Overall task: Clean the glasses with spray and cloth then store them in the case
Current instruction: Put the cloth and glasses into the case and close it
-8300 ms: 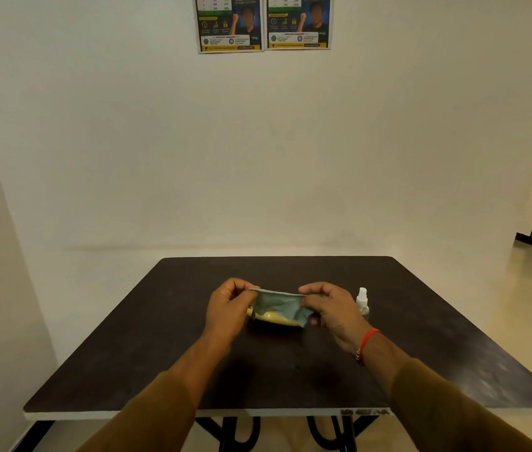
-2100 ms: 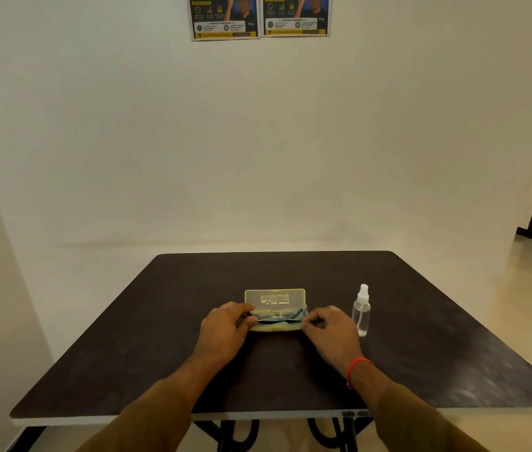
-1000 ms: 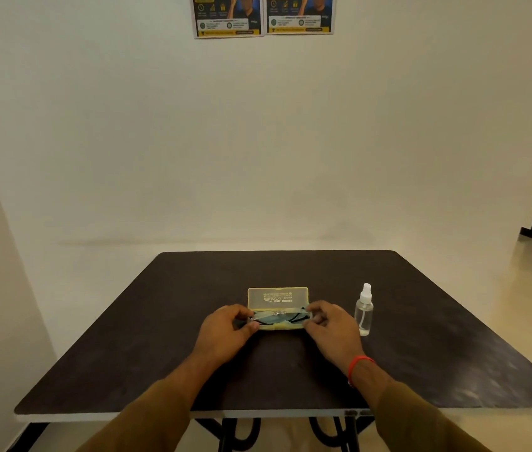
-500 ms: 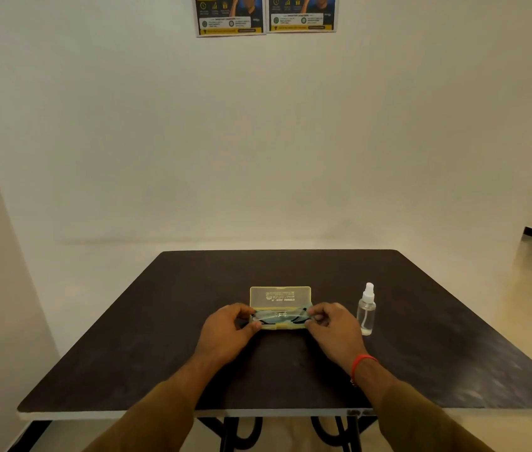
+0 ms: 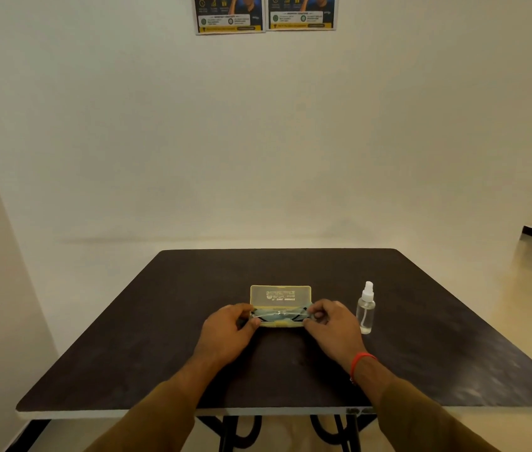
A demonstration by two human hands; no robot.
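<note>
With the case [image 5: 280, 296] lying open on the table [image 5: 147, 337], its lid standing up just beyond the fingers, the storing step looks to be in hand. The left hand [image 5: 225, 331] pinches the left end of the case tray, thumb and fingertips drawn together on it; the right hand [image 5: 329, 324] does the same at the right end. Between the two sets of fingers lie the glasses [image 5: 279, 314], folded, resting inside the tray on what seems to be the cloth, a grey-blue layer beneath them. Whether the fingers press the frame itself or only the tray's rim cannot be told. The spray [image 5: 366, 309] stands upright just right of the right hand, apart from it. Next, I judge, the fingers must let go of the ends, reach past the glasses to the lid and fold it toward the person, checking that nothing pokes above the rim.
</note>
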